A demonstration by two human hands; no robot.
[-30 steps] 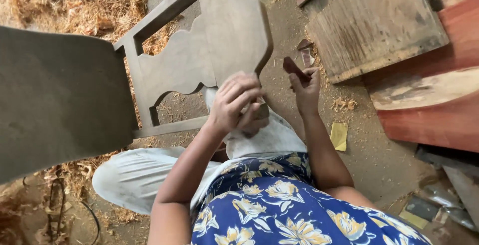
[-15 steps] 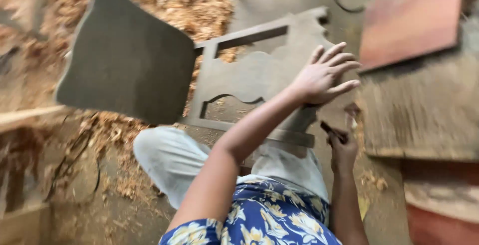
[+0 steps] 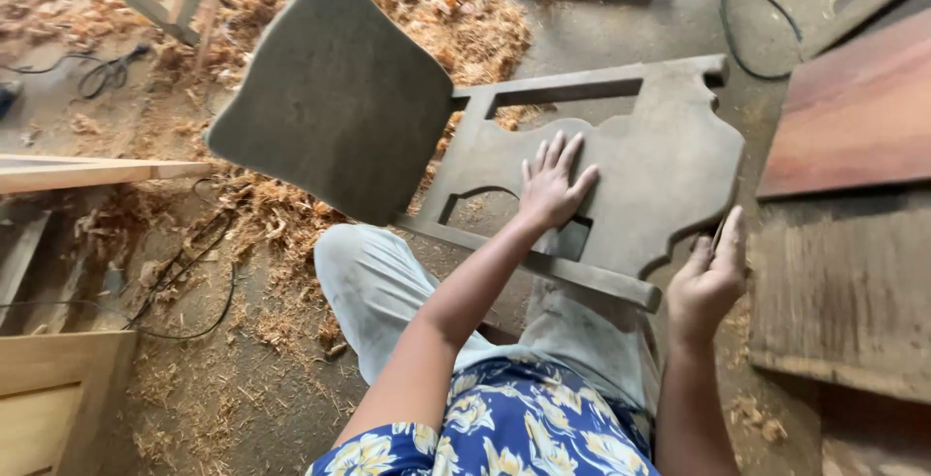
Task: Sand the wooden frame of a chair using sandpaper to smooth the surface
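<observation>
While the left hand (image 3: 553, 185) is lying flat and wide, fingers spread, on the grey carved chair back (image 3: 640, 161), the right hand (image 3: 711, 277) is cupping the panel's lower right edge, seemingly pinching a small dark piece against it. That chair back is leaning over the person's pale trousers (image 3: 378, 287), above the sawdust-strewn floor (image 3: 194, 379), beside reddish boards (image 3: 853, 117).
</observation>
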